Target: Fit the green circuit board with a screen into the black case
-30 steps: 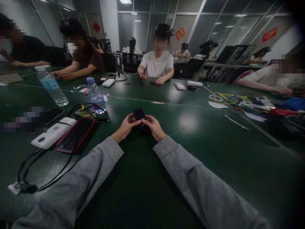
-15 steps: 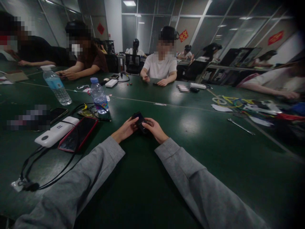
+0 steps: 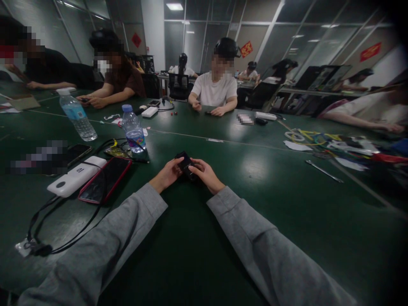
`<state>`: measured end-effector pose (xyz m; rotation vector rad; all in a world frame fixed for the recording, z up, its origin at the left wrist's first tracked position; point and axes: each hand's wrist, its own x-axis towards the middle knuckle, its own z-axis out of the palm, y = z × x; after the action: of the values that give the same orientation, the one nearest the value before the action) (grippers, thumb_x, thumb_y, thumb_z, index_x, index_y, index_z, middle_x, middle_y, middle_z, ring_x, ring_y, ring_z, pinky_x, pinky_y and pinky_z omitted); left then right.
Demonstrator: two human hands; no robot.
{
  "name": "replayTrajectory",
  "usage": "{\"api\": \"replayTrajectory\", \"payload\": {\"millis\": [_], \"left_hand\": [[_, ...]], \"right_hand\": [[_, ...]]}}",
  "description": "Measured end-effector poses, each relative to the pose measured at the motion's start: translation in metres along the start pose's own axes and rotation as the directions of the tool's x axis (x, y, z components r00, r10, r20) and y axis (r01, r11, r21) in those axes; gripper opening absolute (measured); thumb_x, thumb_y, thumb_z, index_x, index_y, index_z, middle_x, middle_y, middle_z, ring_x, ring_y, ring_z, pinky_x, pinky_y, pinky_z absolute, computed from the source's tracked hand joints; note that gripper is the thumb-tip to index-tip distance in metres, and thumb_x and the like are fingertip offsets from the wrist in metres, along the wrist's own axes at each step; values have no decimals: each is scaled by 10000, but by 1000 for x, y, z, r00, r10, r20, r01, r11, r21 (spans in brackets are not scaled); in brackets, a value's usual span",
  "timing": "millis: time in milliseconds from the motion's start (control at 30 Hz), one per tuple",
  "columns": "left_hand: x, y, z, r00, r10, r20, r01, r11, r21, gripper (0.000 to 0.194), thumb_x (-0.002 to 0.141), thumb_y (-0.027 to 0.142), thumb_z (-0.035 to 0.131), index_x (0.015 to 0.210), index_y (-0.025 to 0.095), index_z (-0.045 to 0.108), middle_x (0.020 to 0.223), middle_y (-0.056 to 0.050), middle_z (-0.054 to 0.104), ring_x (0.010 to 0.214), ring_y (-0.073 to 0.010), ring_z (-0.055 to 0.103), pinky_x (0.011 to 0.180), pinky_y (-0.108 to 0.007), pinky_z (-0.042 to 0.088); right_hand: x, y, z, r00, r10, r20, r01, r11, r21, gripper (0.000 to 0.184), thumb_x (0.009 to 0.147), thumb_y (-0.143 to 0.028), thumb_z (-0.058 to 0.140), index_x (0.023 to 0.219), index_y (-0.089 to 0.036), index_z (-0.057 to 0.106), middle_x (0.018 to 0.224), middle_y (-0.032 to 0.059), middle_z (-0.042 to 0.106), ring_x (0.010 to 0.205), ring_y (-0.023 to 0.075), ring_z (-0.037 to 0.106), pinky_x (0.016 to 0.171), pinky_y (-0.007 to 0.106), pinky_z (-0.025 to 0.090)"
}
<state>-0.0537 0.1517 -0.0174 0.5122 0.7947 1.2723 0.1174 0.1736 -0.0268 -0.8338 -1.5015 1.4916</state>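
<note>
A small black boxy device with faint light marks on its top face is held between both hands, low over the green table. My left hand is closed around its left side, the thumb lying on the upper edge. My right hand grips the right side, with its thumb pressed on the top face. The fingers under the device are hidden, and its exact kind cannot be made out.
Left of my hands lie a red-cased phone, a white power bank with a black cable, and two water bottles. A wrench and tangled cables lie to the right. A person sits opposite.
My right thumb has shifted slightly on the device's top face. Both hands keep hold of it in nearly the same place. The view has moved very slightly.
</note>
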Motion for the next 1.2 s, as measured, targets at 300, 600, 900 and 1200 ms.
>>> {"api": "replayTrajectory", "payload": {"millis": [300,600,900,1200], "left_hand": [[-1,1,3,999,47,-15,-46,998,50,324,773,198,718,1092,156,672,995,-52,720,785,-113,656,675,-216,489],[7,-5,-1,993,117,20,-117,993,-10,323,737,253,785,999,145,630,905,-50,711,793,-138,681,720,-245,524],[11,-8,-5,991,134,13,-133,991,-9,442,715,237,810,1094,158,597,938,-58,717,790,-139,699,747,-254,542],[10,-7,-5,994,104,10,-104,994,-19,362,742,217,785,1053,156,611,924,-55,711,797,-133,686,758,-255,529]], "right_hand": [[-3,-5,3,1000,16,-25,-15,1000,21,515,688,-423,796,1125,-215,619,1070,62,685,1019,208,638,949,408,496],[0,-2,1,988,26,-150,-18,999,50,525,681,-456,789,1112,-204,626,993,52,697,934,194,649,878,366,513],[2,3,-4,986,56,-160,-40,994,102,557,671,-464,797,1135,-206,629,988,54,701,889,188,658,840,350,524],[2,1,-4,988,54,-148,-40,995,93,565,659,-474,801,1126,-202,634,989,59,708,899,193,662,847,358,528]]}}
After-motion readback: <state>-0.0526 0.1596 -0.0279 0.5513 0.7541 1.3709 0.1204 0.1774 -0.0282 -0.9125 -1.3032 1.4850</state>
